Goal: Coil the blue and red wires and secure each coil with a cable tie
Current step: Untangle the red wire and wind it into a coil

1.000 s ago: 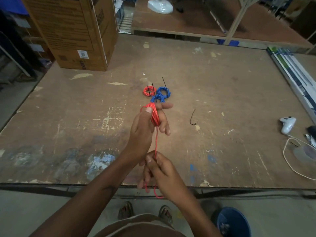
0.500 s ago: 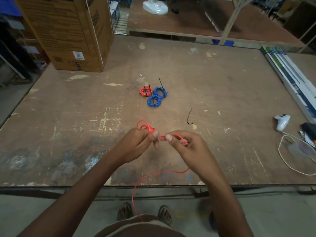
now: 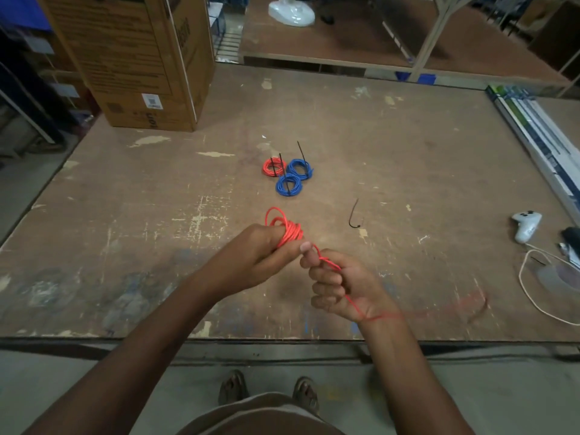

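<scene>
My left hand [image 3: 260, 252] grips a coil of red wire [image 3: 290, 232] wound round its fingers, above the near middle of the table. My right hand [image 3: 340, 284] is curled round the free red strand, which runs through the fist and trails off blurred to the right [image 3: 439, 312]. Farther back lie a tied red coil [image 3: 273, 167] and two tied blue coils [image 3: 299, 169] [image 3: 288, 185], each with a black cable tie sticking up. A loose black cable tie [image 3: 354, 215] lies to the right of them.
A large cardboard box [image 3: 138, 61] stands at the table's back left. At the right edge are a white game controller [image 3: 526, 222], a white cable [image 3: 533, 287] and long flat packages [image 3: 539, 133]. The table's front edge [image 3: 219, 339] is just below my hands.
My left hand dropped from raised to low over the table. My right hand came up from the table edge, then drew the strand to the right; the hanging wire tail swung up and rightward.
</scene>
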Tool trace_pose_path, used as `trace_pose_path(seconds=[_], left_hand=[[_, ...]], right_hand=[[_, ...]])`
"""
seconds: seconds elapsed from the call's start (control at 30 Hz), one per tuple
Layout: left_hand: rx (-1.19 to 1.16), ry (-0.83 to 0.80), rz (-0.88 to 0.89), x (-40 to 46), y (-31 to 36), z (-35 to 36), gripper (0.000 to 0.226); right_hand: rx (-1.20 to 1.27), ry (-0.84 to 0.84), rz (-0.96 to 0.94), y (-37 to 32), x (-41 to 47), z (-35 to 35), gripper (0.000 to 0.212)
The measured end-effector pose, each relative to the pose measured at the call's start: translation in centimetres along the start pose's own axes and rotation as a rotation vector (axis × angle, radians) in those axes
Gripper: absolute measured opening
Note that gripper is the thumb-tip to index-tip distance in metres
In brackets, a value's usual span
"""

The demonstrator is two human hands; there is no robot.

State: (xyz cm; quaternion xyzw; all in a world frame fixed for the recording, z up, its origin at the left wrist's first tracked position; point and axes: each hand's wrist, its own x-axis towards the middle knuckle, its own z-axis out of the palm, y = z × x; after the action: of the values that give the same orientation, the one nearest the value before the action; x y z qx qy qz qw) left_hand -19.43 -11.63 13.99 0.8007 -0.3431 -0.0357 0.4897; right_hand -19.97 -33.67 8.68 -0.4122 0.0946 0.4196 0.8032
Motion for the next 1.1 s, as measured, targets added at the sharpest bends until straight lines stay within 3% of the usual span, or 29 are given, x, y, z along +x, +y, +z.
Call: trace_pose_path(seconds=[0.07, 0.13, 0.23, 0.33, 0.47, 0.53, 0.6, 0.7, 0.83, 1.0, 1.1], left_hand=[[-0.043, 0.056, -0.028, 0.7, -0.1, -0.1, 0.028], [-0.171, 0.139, -0.08, 1.2, -0.5, 0.1, 0.033], [-0.332, 0.274, -0.181, 2.1, -0.9, 0.6, 0.042], [-0.364, 0.32, -0.25, 2.4, -1.1, 1.2, 0.048], [-0.487, 0.266, -0.299, 2.0, -0.9, 1.3, 0.053], [-0.524, 0.243, -0.321, 1.9, -0.7, 1.0, 0.055], [-0.545, 0.246, -0.339, 1.9, -0.7, 0.9, 0.054], [-0.529, 0.252, -0.374, 2.0, -0.2, 1.7, 0.055], [-0.34, 0.302, -0.359, 2.2, -0.4, 1.7, 0.052], [0.337, 0.267, -0.286, 1.7, -2.7, 0.6, 0.048], [0.521, 0.108, -0.276, 1.3, -3.7, 0.4, 0.054]], right_hand=[[0.117, -0.221, 0.054, 1.5, 0.6, -0.6, 0.009], [0.07, -0.225, 0.038, 2.9, 1.0, -0.2, 0.021], [-0.215, 0.018, -0.182, 4.4, 1.3, 1.2, 0.035], [-0.547, 0.192, -0.392, 4.2, 1.0, 1.9, 0.027], [-0.897, 0.358, -0.546, 3.3, -0.6, 3.2, 0.014], [-0.945, 0.572, -0.705, 3.2, -1.2, 4.2, 0.008], [-0.861, 0.76, -0.921, 3.1, -1.5, 4.9, 0.015], [-0.779, 0.738, -1.011, 2.7, -1.3, 5.7, 0.032], [-0.639, 0.571, -0.823, 2.5, -0.1, 5.7, 0.018], [-0.756, 0.717, -0.829, 1.9, -0.3, 5.1, 0.01], [-0.877, 0.791, -0.961, 0.5, -1.2, 4.9, 0.008]])
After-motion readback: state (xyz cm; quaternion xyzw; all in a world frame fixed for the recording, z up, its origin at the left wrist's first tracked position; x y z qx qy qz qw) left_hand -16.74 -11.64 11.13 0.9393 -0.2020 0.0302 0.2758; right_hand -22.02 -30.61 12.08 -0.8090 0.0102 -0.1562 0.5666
